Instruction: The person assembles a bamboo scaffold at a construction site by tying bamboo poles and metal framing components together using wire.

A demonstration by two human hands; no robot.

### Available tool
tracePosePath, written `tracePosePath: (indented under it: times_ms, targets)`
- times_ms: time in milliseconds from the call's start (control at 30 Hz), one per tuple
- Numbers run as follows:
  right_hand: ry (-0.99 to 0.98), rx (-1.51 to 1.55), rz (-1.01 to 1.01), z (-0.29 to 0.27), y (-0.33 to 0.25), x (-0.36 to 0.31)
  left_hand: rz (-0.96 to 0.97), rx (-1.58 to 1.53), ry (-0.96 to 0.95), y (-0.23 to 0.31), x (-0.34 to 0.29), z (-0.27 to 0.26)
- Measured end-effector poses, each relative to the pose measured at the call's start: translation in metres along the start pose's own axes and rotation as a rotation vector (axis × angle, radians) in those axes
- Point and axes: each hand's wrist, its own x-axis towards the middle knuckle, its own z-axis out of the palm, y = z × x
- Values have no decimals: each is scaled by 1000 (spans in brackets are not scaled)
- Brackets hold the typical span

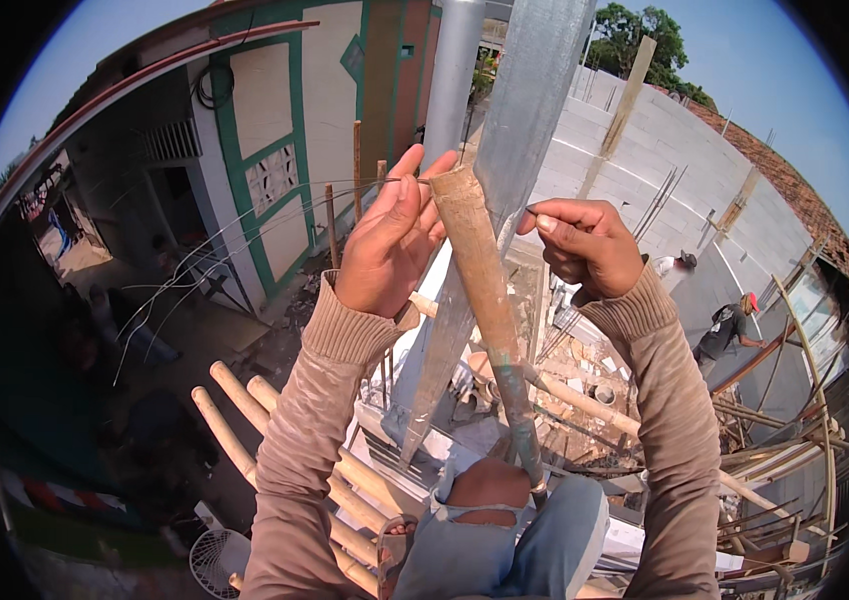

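Before me a bamboo pole (483,270) leans upright against a shiny galvanized metal post (530,95). My left hand (393,235) is left of the pole's top, its fingers stretched out and palm turned inward. Thin metal wire (167,285) trails in loose strands to the left and runs past those fingers to the pole. On the other side of the post, my right hand (590,245) is closed in a pinch on a short dark wire end. The pole and post hide how the wire passes behind them.
Several bamboo poles (360,505) lie beneath my bent, jeans-clad leg (465,540). Rubble (595,380) covers ground below. A person in a red cap (730,330) works at the right, near a pale block wall (585,130). A green-trimmed building (265,120) stands left; a white fan (220,562) is lower left.
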Motion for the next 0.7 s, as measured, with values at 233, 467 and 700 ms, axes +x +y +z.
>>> tracePosePath:
  times_ms: [233,467,700]
  targets:
    - [41,-276,9,0,-14,4,168,454,52,21,-18,11]
    - [141,-649,-310,0,-17,-11,475,737,196,-9,-59,44]
    - [247,-950,-283,44,-50,-42,624,1063,152,-42,-71,69]
